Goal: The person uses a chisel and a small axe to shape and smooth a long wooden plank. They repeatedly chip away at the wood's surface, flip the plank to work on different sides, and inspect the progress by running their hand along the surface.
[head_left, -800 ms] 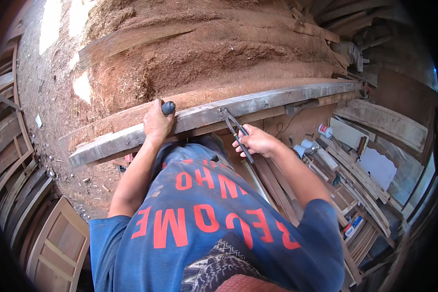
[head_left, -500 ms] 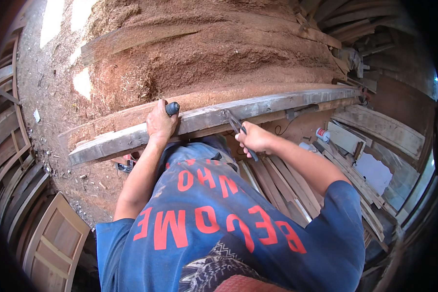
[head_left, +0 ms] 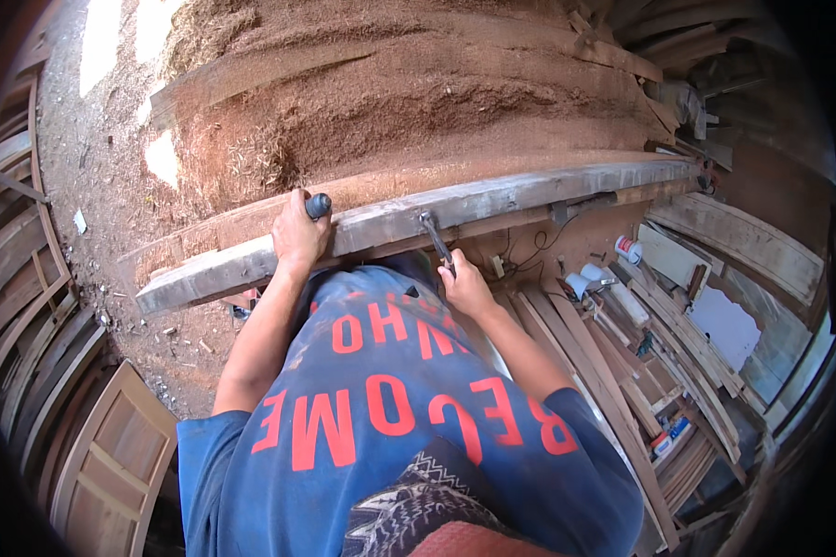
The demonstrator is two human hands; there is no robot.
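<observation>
A weathered grey plank (head_left: 529, 187) lies crosswise in front of my body, over a sawdust-covered board (head_left: 186, 227). My left hand (head_left: 297, 237) rests on the plank, closed round a dark cylindrical tool (head_left: 319, 206) whose rounded end sticks up. Further right, my right hand (head_left: 464, 291) grips long metal pincers (head_left: 439, 245) by their handles, with their head against the plank's upper face. What the head bites on is too small to tell.
Sawdust (head_left: 390, 111) is heaped beyond the plank. Stacked boards (head_left: 9, 260) and a panelled wooden door (head_left: 111, 455) stand left. At right are timber offcuts (head_left: 576, 362), white containers (head_left: 627, 249) and cables (head_left: 539, 246) below the plank.
My right hand and forearm have swung leftward, toward my body, and the pincers' handles now stand steeper and closer together. My left hand stays on the plank with the dark tool.
</observation>
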